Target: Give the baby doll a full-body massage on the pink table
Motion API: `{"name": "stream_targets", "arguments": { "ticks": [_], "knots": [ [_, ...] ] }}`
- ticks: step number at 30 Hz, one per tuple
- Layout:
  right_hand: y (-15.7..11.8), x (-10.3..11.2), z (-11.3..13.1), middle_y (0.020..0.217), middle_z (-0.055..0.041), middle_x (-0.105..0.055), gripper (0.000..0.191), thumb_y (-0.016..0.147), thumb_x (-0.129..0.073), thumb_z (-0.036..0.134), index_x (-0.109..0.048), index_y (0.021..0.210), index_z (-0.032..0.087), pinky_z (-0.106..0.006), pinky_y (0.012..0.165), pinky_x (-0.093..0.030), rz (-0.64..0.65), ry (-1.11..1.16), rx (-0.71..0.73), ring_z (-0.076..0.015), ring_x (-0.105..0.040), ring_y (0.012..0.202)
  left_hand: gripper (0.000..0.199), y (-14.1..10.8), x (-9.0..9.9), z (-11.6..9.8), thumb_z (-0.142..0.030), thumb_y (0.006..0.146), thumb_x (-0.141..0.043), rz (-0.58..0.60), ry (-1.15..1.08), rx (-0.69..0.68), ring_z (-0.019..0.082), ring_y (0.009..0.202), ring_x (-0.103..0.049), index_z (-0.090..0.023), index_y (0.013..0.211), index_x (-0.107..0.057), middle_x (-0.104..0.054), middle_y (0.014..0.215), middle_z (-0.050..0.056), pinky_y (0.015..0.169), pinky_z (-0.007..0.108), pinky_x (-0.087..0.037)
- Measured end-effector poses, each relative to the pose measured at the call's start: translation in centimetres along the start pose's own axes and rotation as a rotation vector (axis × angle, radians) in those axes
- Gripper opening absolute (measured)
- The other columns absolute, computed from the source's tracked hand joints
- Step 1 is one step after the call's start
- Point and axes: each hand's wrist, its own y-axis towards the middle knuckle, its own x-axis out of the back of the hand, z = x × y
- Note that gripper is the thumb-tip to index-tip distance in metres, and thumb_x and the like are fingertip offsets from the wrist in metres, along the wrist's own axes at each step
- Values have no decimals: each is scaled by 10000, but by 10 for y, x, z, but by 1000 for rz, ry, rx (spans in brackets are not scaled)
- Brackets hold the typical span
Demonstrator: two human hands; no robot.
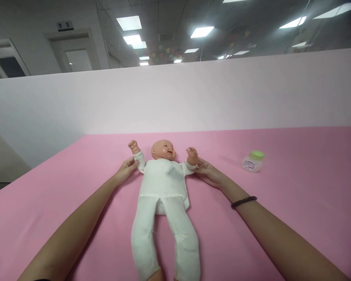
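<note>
A baby doll (163, 179) in white cloth clothing lies on its back on the pink surface, its head away from me and turned to the right. Both of its arms are raised beside the head. My left hand (126, 170) pinches the white sleeve of the doll arm on the left, below its small fist. On the other side, my right hand (210, 173) is at the doll's other sleeve near the wrist, with fingers closed around its edge and partly hidden behind it. The doll's feet run out of the bottom of the view.
A clear jar (252, 164) with a green lid stands on the pink surface (304, 187) to the right of my right hand. A low white wall (193, 97) borders the far side. Behind it are doors and ceiling lights.
</note>
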Motion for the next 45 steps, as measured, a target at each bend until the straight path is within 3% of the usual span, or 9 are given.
{"name": "stream_targets", "arguments": {
  "ticks": [5, 9, 12, 16, 22, 27, 32, 37, 45],
  "knots": [
    [5, -10, -1, 1141, -47, -726, 481, 840, -779, 452, -644, 1270, 285, -421, 1007, -543, -135, -4, 3, -240, -678, 1069, 604, 12, -25, 5, -657, 907, -514, -205, 314, -3, 239, 873, -624, -150, 1223, -607, -689, 939, 65, 798, 360, -490],
    [11, -18, -6, 1091, -81, -742, 442, 839, -771, 452, -658, 1202, 226, -393, 931, -598, -265, -80, -34, -257, -698, 1017, 694, 19, -30, 10, -546, 918, -520, -297, 463, 21, 263, 923, -640, -145, 1473, -409, -687, 1059, 103, 816, 378, -471],
    [17, -22, -9, 956, -62, -752, 627, 803, -799, 454, -540, 1337, 251, -371, 728, -634, -424, -169, -57, -232, -708, 795, 683, 19, -31, 12, -527, 922, -519, -347, 469, 74, 264, 918, -662, -156, 1470, -349, -679, 1126, 131, 800, 372, -473],
    [21, -27, -7, 747, -5, -711, 570, 828, -765, 421, -533, 1324, 262, -256, 528, -556, -448, -305, -77, -146, -606, 561, 449, 19, -31, 8, -495, 964, -427, -305, 620, 131, 272, 882, -663, -198, 1293, -490, -706, 999, 95, 777, 375, -449],
    [19, -31, -2, 858, -38, -734, 560, 839, -753, 364, -537, 1341, 241, -234, 528, -550, -470, -268, -115, -143, -632, 608, 308, 23, -27, 9, -449, 945, -478, -279, 660, 137, 265, 903, -656, -249, 1137, -613, -726, 962, 50, 811, 380, -443],
    [11, -18, -1, 1131, -84, -736, 508, 800, -793, 338, -624, 1264, 217, -356, 895, -598, -267, -34, -75, -238, -705, 1015, 542, 18, -18, 11, -503, 862, -662, -194, 112, 63, 212, 892, -660, -274, 1333, -522, -700, 1005, 30, 808, 342, -497],
    [5, -5, 0, 1114, -45, -742, 567, 618, -916, 236, -710, 1146, 254, -431, 1065, -494, -131, 38, -15, -254, -672, 1101, 753, 12, -2, 3, -375, 741, -834, -135, -145, 13, 219, 1000, -669, -279, 1400, -482, -714, 1084, 47, 920, 380, -508],
    [2, 1, -3, 1145, -60, -730, 427, 539, -900, 177, -787, 945, 247, -423, 1001, -505, -26, -64, -36, -261, -659, 1079, 365, 8, 14, 5, -221, 635, -873, 51, -147, 51, 258, 1025, -668, -191, 981, -762, -713, 1094, 91, 922, 396, -525],
    [3, 12, -11, 1022, -57, -697, 137, 569, -754, 96, -775, 624, 220, -395, 946, -503, 182, -290, 6, -234, -648, 1028, 166, 3, 22, 8, -93, 588, -850, 336, -71, 66, 233, 1080, -616, -219, 681, -794, -600, 1129, 69, 906, 343, -535]
  ]
}}
